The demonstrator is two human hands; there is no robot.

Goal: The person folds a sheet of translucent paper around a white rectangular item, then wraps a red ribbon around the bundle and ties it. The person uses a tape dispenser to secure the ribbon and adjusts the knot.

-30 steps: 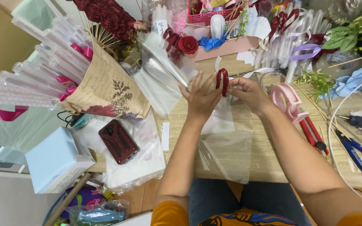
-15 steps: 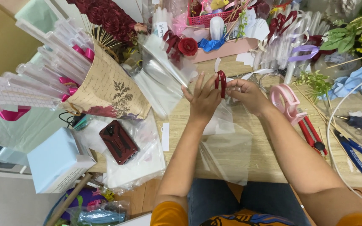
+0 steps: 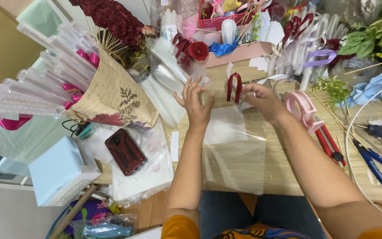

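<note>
a: where is the dark red ribbon loop (image 3: pixel 234 87)?

b: at twelve o'clock over the table (image 3: pixel 288 177), pinched in the right hand (image 3: pixel 261 101), grip clamped on it.

a: the left hand (image 3: pixel 196 102)?

b: at nine o'clock of the loop, fingers apart, holding nothing, above the clear plastic sheet (image 3: pixel 235 155).

Both our forearms reach up to frame centre. Our left hand (image 3: pixel 196 104) is open, fingers (image 3: pixel 190 88) spread and raised, empty. Our right hand (image 3: pixel 261 99) is curled, fingertips pinched together at its left side.
</note>
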